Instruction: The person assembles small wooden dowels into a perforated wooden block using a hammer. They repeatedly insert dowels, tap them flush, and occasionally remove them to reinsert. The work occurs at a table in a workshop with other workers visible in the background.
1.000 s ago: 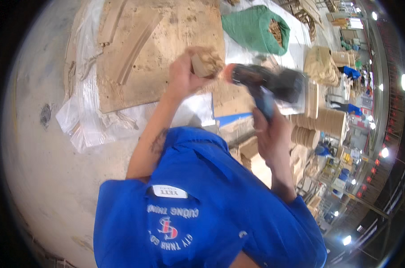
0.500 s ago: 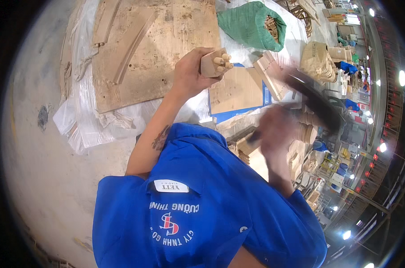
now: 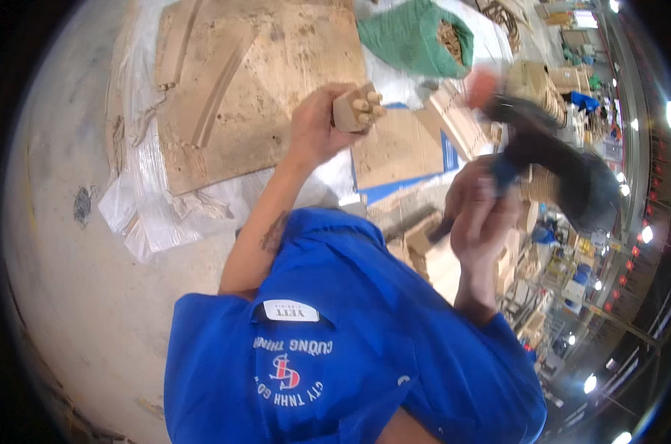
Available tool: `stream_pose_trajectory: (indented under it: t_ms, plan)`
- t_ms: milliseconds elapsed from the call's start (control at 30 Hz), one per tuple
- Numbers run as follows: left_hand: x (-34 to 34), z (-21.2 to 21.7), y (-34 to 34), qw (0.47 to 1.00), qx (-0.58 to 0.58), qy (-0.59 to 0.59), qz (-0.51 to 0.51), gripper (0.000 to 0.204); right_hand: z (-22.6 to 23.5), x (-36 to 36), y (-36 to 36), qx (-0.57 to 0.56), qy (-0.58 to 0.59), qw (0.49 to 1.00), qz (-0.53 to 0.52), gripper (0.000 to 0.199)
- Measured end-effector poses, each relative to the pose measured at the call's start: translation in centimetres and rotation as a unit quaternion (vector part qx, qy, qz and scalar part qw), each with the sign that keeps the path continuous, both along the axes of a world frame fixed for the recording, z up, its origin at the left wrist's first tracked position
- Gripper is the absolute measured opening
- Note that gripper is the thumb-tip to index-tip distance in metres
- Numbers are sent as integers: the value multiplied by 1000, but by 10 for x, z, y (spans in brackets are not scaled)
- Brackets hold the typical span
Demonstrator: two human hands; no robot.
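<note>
My left hand [image 3: 313, 129] is closed around a wooden piece [image 3: 343, 115]. Several round dowels [image 3: 366, 106] stick out of its near end. Off to the right, my right hand [image 3: 483, 218] grips the handle of a mallet [image 3: 540, 144]. Its large head is black with an orange-red end and smeared by motion. The mallet head is apart from the dowels, to their right. The far part of the wooden piece is hidden by my left hand.
Curved wooden parts [image 3: 224, 85] lie on a worn board [image 3: 291, 66] over plastic wrap. Beyond are a green sack [image 3: 406, 37] of small wooden bits, a cardboard sheet [image 3: 394, 152] and stacked wooden pieces [image 3: 457, 122]. More stacks and people are at the right.
My right hand has swung the mallet rightward, farther from the wooden piece. My left hand keeps its hold on the piece almost in place. The whole view has shifted slightly.
</note>
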State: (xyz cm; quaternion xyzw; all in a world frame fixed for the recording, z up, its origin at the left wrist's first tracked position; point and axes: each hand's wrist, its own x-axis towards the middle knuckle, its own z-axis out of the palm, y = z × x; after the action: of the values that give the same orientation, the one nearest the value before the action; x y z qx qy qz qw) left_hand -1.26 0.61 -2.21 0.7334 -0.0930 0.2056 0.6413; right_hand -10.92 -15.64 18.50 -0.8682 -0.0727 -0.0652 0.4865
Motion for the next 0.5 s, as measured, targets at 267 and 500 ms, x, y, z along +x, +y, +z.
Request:
stream_pose_trajectory:
  t_ms: [267, 500]
  plan:
    - [-1, 4, 15, 1000, -10, -14, 20, 63, -4, 18, -9, -119, 30, 992, -26, 24]
    - [7, 4, 18, 990, -106, 92, -4, 63, -65, 35, -4, -211, 189, 959, -23, 30]
